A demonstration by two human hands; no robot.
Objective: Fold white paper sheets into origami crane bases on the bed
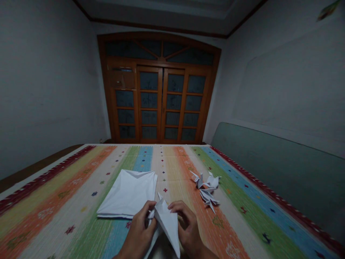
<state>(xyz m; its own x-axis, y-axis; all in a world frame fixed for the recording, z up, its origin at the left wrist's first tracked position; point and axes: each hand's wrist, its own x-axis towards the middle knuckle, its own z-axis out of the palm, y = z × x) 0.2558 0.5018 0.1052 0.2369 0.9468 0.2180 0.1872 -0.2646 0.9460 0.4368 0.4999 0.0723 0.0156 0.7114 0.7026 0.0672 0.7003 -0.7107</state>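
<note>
A partly folded white paper piece [168, 223] is held just above the striped mat at the bottom centre. My left hand [140, 232] pinches its left side with thumb and fingers closed on a fold. On the opposite side, my right hand [188, 228] grips the paper too, fingers curled over the top edge. Just beyond my left hand lies a stack of white paper sheets [129, 194]. To the right of my hands rest three finished white paper cranes [207, 187].
A colourful striped mat [81, 201] covers the surface. A dark green panel [283, 172] runs along the right wall. Wooden glazed doors [160, 104] stand at the far end. Grey walls close in both sides.
</note>
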